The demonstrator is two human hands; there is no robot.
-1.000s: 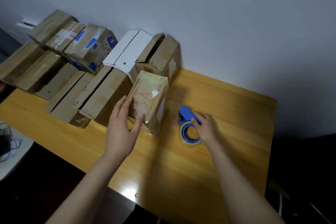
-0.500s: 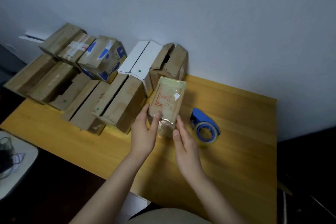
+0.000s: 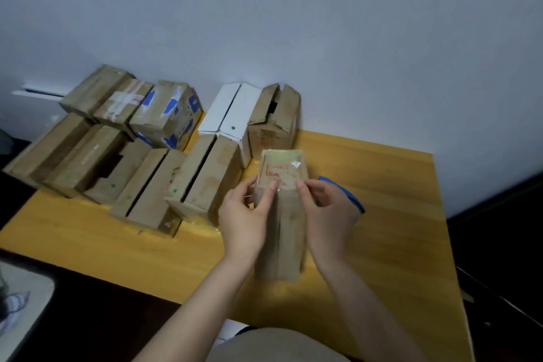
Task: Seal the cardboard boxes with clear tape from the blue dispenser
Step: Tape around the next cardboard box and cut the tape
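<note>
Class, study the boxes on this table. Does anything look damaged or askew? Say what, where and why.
The brown box at the back, right of the white box, stands out: its top flaps gape and look torn.

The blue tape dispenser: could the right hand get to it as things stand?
Probably yes: the blue tape dispenser lies just beyond the right hand, nothing between; the hand must first release the brown cardboard box.

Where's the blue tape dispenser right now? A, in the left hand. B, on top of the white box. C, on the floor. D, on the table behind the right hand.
D: the blue dispenser lies on the table, partly hidden behind the right hand, while that hand and the left hand hold the upright box with red marks.
</note>
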